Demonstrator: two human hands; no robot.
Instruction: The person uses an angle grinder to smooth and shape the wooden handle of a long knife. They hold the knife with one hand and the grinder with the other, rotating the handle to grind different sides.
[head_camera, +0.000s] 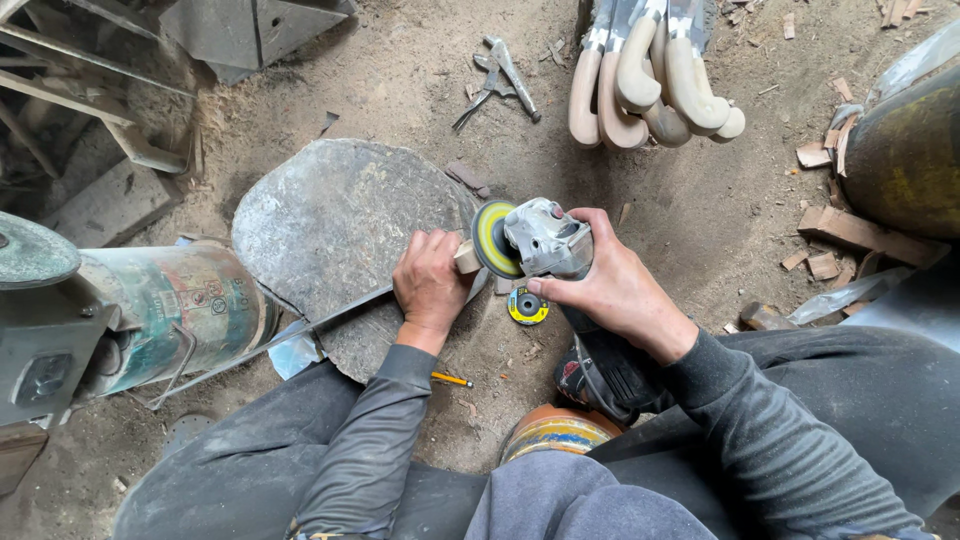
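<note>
Your left hand (428, 285) is wrapped around the wooden handle (466, 257) of a long blade (300, 330), fingers (432, 245) curled tight over it so only the handle's pale end shows past your knuckles. The blade runs back from your palm, down and to the left, across the edge of a flat round stone (335, 225) that lies on the dirt floor (420, 80) under your hand.

Your right hand (610, 290) grips a grey angle grinder (545, 240), fingers closed over the top of its body and the thumb pressed along the near side. The grinder's disc (490, 238), yellow with a dark rim, stands on edge just beside your left fingers and meets the pale handle end; whether it truly touches cannot be told.

Just below your right thumb a spare disc (527, 306) lies flat on the floor. Below your left wrist, near the sleeve, a yellow pencil (451, 379) lies in the dirt. Beyond your fingers, well apart, pliers (497, 82) lie on the floor, and to their right a bundle of curved wooden handles (650, 85) with blades attached. Far to the left of your left hand sits a worn green motor (170, 305). To the right of your right hand, wood offcuts (850, 230) are scattered by a dark drum (905, 150).
</note>
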